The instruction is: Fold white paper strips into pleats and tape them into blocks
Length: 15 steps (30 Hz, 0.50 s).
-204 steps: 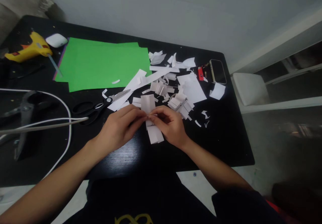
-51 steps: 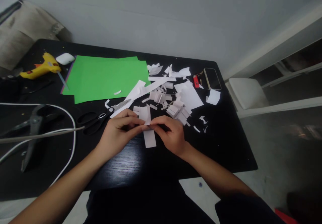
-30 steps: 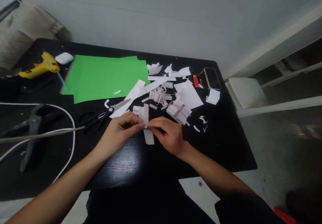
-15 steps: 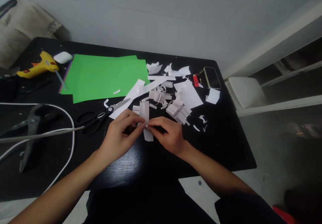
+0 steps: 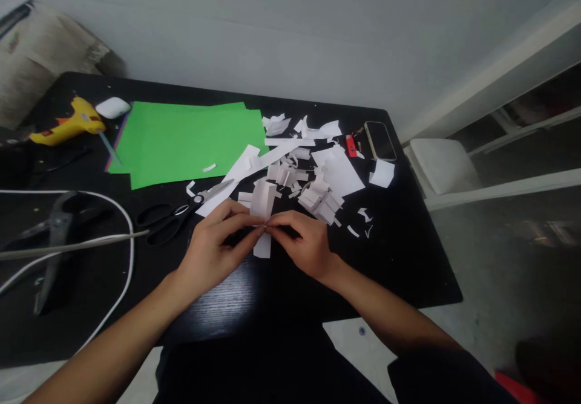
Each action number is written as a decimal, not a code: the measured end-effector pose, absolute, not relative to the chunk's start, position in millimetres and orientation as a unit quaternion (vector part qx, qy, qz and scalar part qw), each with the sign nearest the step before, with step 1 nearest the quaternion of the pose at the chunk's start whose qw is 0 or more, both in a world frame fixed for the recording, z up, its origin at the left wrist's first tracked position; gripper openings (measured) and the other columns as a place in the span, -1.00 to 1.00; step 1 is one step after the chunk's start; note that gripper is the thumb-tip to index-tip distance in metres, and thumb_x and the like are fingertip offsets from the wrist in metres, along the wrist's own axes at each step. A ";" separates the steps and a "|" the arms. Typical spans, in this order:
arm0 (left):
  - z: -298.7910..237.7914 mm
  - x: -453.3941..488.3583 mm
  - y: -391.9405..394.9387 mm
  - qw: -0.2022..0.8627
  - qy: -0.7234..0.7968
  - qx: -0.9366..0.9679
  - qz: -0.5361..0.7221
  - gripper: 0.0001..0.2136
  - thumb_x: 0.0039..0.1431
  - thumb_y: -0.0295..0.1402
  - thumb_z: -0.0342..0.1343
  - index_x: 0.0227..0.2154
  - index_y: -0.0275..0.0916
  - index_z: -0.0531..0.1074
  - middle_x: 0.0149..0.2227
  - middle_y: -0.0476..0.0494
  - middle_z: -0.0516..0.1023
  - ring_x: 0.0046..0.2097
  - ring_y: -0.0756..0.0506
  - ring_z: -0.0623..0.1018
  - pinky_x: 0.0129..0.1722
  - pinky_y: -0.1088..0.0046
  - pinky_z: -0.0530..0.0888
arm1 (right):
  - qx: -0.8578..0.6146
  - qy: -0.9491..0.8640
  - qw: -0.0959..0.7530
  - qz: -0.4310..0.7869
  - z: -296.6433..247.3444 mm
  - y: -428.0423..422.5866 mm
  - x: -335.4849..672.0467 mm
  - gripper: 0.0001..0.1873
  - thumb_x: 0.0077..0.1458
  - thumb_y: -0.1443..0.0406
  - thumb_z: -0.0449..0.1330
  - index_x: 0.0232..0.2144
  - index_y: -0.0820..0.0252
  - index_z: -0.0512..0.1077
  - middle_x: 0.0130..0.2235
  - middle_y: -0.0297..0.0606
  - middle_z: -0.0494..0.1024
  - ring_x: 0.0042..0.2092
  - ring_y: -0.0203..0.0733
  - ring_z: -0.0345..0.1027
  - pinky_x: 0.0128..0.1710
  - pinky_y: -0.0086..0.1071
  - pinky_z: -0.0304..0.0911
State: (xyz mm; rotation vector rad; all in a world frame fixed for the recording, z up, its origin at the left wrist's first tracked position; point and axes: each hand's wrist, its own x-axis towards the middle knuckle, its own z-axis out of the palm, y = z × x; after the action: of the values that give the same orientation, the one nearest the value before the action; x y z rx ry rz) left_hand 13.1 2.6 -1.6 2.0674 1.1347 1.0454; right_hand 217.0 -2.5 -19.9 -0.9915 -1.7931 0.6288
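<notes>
A folded white paper strip (image 5: pixel 264 207) stands between my two hands just above the black table (image 5: pixel 408 253). My left hand (image 5: pixel 216 250) pinches it from the left with thumb and fingers closed. My right hand (image 5: pixel 300 244) pinches it from the right at the same spot. The strip's lower end hangs below my fingertips and its pleated upper part rises above them. Black scissors (image 5: pixel 179 213) lie just left of my left hand.
Several white paper scraps and folded pieces (image 5: pixel 318 195) lie behind my hands. Green paper sheets (image 5: pixel 181 141) cover the back left, with a yellow glue gun (image 5: pixel 68 124) and white case (image 5: pixel 112 107) beyond. A phone (image 5: pixel 379 140), red lighter (image 5: pixel 350 145), pliers (image 5: pixel 52 234) and white cable (image 5: pixel 122 253) are there too.
The part of the strip hanging below my fingers has grown shorter while the pleated part above has grown. Both hands stay pinched at the same place.
</notes>
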 end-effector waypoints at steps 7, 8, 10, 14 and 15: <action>-5.4 12.0 4.1 0.304 0.430 0.757 0.388 -0.82 0.33 -0.42 0.24 -0.07 -0.08 0.62 -0.24 -0.04 0.48 -0.28 -0.01 0.51 -0.39 0.48 0.46 | -0.449 -0.680 0.496 0.300 -21.8 -3.8 215.1 -0.85 0.20 0.32 0.37 -0.17 0.10 0.52 -0.23 -0.31 0.69 -0.23 -0.22 0.64 -0.17 -0.35 0.59; -5.8 12.0 4.3 0.307 0.430 0.755 0.387 -0.82 0.33 -0.41 0.24 -0.07 -0.07 0.63 -0.24 -0.04 0.48 -0.28 -0.01 0.51 -0.38 0.48 0.46 | -0.450 -0.670 0.499 0.316 -22.1 -3.7 214.7 -0.82 0.19 0.32 0.38 -0.15 0.09 0.50 -0.22 -0.31 0.69 -0.23 -0.22 0.65 -0.16 -0.36 0.60; -6.5 12.0 4.7 0.311 0.434 0.752 0.387 -0.83 0.33 -0.41 0.24 -0.09 -0.07 0.63 -0.24 -0.04 0.49 -0.27 -0.02 0.52 -0.37 0.46 0.48 | -0.452 -0.655 0.500 0.342 -22.7 -3.2 214.4 -0.77 0.18 0.31 0.39 -0.13 0.09 0.47 -0.22 -0.32 0.68 -0.21 -0.22 0.65 -0.16 -0.36 0.60; -7.9 10.9 5.7 0.309 0.456 0.743 0.380 -0.89 0.31 -0.38 0.26 -0.14 -0.10 0.62 -0.25 -0.03 0.49 -0.30 -0.01 0.51 -0.38 0.46 0.46 | -0.454 -0.648 0.496 0.358 -23.1 -2.1 214.2 -0.77 0.17 0.31 0.40 -0.16 0.09 0.46 -0.23 -0.32 0.67 -0.22 -0.22 0.66 -0.15 -0.36 0.61; -8.3 10.6 6.0 0.306 0.462 0.742 0.376 -0.90 0.31 -0.37 0.26 -0.15 -0.12 0.62 -0.25 -0.03 0.49 -0.31 -0.01 0.51 -0.38 0.46 0.46 | -0.455 -0.648 0.496 0.357 -22.9 -1.9 214.0 -0.78 0.18 0.31 0.40 -0.16 0.10 0.47 -0.24 -0.31 0.67 -0.22 -0.22 0.66 -0.16 -0.37 0.61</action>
State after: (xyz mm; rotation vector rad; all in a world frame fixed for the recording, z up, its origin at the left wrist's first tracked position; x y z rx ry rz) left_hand 10.6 6.0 -8.3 1.9654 1.2238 0.9965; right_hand 214.0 -1.9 -22.9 -1.1013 -1.5700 0.8649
